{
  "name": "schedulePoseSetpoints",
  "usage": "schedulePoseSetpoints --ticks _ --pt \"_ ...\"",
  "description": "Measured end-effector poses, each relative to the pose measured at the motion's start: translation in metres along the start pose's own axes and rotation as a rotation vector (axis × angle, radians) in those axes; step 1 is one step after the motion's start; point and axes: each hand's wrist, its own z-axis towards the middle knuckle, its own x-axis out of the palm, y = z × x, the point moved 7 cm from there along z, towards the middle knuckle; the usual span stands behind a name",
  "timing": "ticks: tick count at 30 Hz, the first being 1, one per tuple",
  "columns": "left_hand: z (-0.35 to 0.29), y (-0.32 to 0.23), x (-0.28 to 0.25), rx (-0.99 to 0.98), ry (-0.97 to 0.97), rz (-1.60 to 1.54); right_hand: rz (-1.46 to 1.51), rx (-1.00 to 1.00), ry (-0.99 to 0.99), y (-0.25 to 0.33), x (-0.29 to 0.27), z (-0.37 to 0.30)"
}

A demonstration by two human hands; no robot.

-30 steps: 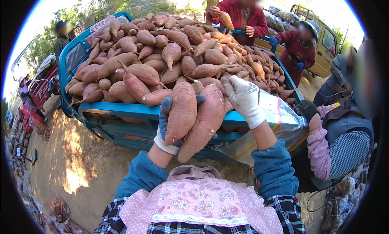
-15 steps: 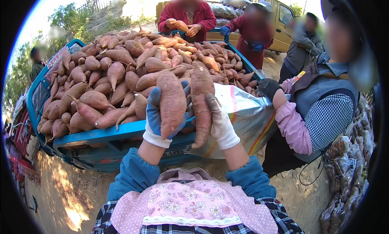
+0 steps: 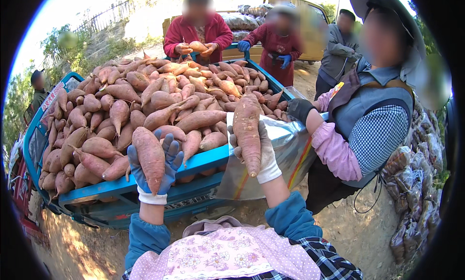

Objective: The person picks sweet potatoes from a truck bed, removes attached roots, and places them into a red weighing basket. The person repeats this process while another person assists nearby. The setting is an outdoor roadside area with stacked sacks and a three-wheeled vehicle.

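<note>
Fingers [image 3: 174, 149] of the left hand [image 3: 166, 164] splay wide under a stout sweet potato [image 3: 148, 156], the right hand [image 3: 265, 151] curls loosely round a longer one [image 3: 248, 132], both near the blue truck-bed rim [image 3: 208, 158], apparently for inspection; the next move calls for firmer hold.

The left hand [image 3: 168, 171] wears a bright blue work glove [image 3: 172, 154], greyer along the fingers, ending in a white knit cuff [image 3: 152, 197]; the right hand [image 3: 266, 146] wears a grey-and-white work glove [image 3: 268, 156] with a white wrist; both forearms carry loose teal-blue cloth sleeves [image 3: 293, 219], wrinkled and gathered; a dark plaid shirt [image 3: 325, 258] crossed with white lines shows beneath a pale pink cloth [image 3: 223, 253] with white-flowered middle, white-dotted sides and white trimmed edge; mauve-grey gathered fabric [image 3: 213, 225] tops it.
</note>
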Motion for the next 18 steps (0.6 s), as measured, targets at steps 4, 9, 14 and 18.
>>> schedulePoseSetpoints --ticks 4,9,14,18 --pt "0.0 0.003 -0.008 -0.048 0.054 -0.029 -0.1 -0.076 -0.066 0.023 -0.006 -0.009" --pt "-0.044 -0.029 -0.024 0.064 -0.009 0.106 -0.137 -0.126 -0.066 0.014 -0.018 0.002" --pt "-0.075 -0.041 -0.034 0.124 -0.104 0.238 -0.181 -0.164 -0.008 0.02 -0.024 0.001" --pt "-0.104 -0.06 -0.031 0.124 -0.134 0.246 -0.202 -0.195 0.035 0.011 -0.016 0.003"
